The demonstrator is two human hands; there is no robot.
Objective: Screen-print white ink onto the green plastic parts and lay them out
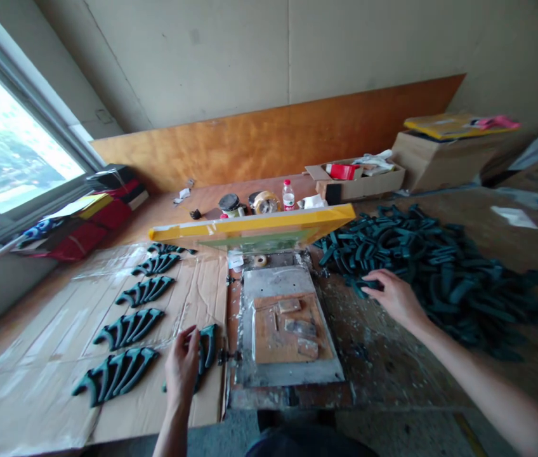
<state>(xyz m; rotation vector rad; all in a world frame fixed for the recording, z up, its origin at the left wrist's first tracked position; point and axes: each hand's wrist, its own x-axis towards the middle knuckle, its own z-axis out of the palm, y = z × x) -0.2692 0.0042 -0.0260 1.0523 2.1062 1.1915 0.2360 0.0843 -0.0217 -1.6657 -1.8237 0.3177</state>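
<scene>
No readable text — labels too small or blurred
Red-capped bottle (288, 192): a label (288, 205) wraps it; its marks — tiny and soft — stay illegible

Creased matt cardboard (54, 336), dull grey metal plate (278, 282), smooth glossy orange-brown wood board (269, 149).

Window (9, 130) cut off at left edge; right forearm (483, 374) blurred; green pieces (209, 346) partly hidden behind left hand (184, 362).

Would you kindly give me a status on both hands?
Left hand over cardboard, beside green parts. Right hand touching part at pile. Yellow-edged frame raised beyond plate.
</scene>
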